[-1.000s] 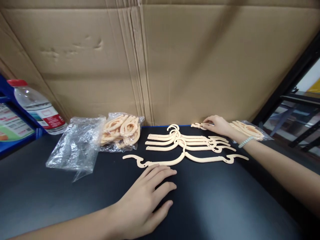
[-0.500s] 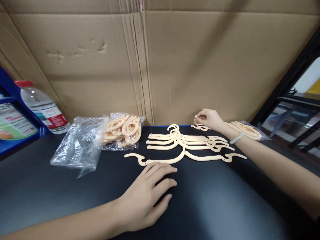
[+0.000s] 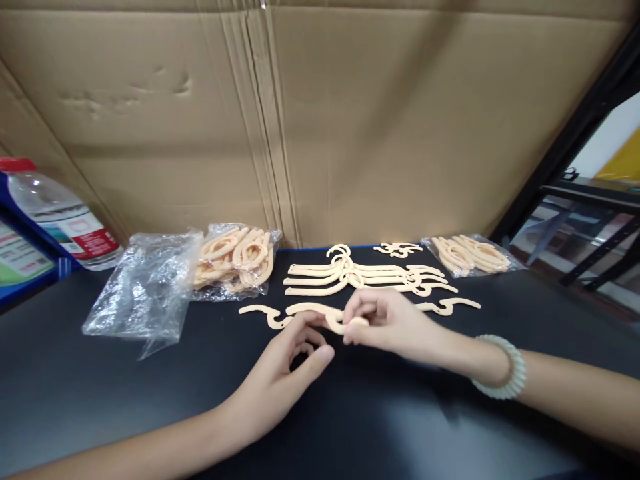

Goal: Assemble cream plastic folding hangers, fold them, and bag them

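Note:
My right hand (image 3: 390, 320) pinches a small curved cream plastic hanger end piece (image 3: 313, 308), which is held above the table. Beside it, my left hand (image 3: 287, 363) has its fingers bent and the thumb apart; its fingertips are at the piece's underside, and I cannot tell whether they touch. Behind both hands lies a spread hanger, with its left end arm (image 3: 257, 309) and right end arm (image 3: 457, 304) showing and its middle mostly hidden. Farther back, several partly joined hangers (image 3: 315, 282) overlap in a row.
Small loose hanger pieces (image 3: 397, 249) lie at the back edge. A bag of hanger parts (image 3: 470, 255) is at right, another bag of parts (image 3: 240, 260) at left beside a crumpled clear bag (image 3: 143, 293). A water bottle (image 3: 65, 217) leans far left. A cardboard wall (image 3: 400, 133) stands behind.
My right hand has come from the small pieces at the back toward my left hand, bringing one end piece. My left hand has lifted slightly and bent its fingers. The view has shifted slightly.

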The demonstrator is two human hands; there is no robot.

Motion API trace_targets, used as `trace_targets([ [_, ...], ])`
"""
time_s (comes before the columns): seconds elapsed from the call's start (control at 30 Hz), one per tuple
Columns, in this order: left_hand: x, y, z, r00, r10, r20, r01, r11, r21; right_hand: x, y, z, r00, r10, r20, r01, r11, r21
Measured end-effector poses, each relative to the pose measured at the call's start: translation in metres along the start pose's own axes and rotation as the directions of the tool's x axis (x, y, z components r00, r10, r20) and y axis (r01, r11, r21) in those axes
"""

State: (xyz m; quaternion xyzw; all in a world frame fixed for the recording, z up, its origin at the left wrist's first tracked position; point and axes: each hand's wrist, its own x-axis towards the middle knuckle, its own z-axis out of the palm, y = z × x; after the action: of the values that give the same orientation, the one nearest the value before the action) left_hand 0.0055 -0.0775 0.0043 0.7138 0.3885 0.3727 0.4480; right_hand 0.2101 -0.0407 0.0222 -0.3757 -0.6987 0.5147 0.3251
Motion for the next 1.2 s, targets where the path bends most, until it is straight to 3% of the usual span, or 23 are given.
trace_targets([
  [0.13, 0.003, 0.006, 0.003, 0.999, -0.032, -0.021, 0.030, 0.997, -0.066, -0.006, 0.009, 0.016, 0.993, -0.063, 0.097, 0.066, 0.997, -0.028],
  [0.27, 0.005, 0.004, 0.002, 0.989, -0.116, -0.091, 0.104, 0.986, -0.129, -0.004, 0.001, -0.005, 0.982, -0.179, 0.066, 0.189, 0.960, -0.207],
  [0.4, 0.005, 0.000, 0.003, 0.978, -0.171, -0.115, 0.139, 0.959, -0.249, 0.003, 0.008, -0.052, 0.948, -0.318, -0.033, 0.241, 0.778, -0.580],
  [0.5, 0.005, -0.001, 0.004, 0.971, -0.204, -0.121, 0.157, 0.934, -0.321, 0.008, 0.028, -0.080, 0.950, -0.311, -0.022, 0.175, 0.591, -0.788],
  [0.57, 0.005, 0.000, 0.005, 0.972, -0.204, -0.113, 0.157, 0.932, -0.327, 0.009, 0.040, -0.087, 0.953, -0.303, 0.007, 0.171, 0.516, -0.839],
  [0.77, 0.005, 0.000, 0.005, 0.983, -0.162, -0.089, 0.129, 0.945, -0.300, 0.014, 0.049, -0.083, 0.927, -0.374, 0.009, 0.206, 0.490, -0.847],
  [1.0, 0.003, 0.002, 0.002, 0.971, -0.211, -0.109, 0.167, 0.934, -0.317, 0.030, 0.037, -0.097, 0.846, -0.510, -0.155, 0.143, 0.497, -0.856],
  [1.13, 0.002, 0.002, 0.000, 0.960, -0.225, -0.163, 0.166, 0.934, -0.315, 0.020, 0.020, -0.104, 0.769, -0.580, -0.270, 0.080, 0.505, -0.859],
  [1.2, -0.001, 0.000, -0.001, 0.953, -0.235, -0.191, 0.162, 0.928, -0.336, 0.006, 0.014, -0.104, 0.769, -0.586, -0.256, 0.095, 0.501, -0.860],
])
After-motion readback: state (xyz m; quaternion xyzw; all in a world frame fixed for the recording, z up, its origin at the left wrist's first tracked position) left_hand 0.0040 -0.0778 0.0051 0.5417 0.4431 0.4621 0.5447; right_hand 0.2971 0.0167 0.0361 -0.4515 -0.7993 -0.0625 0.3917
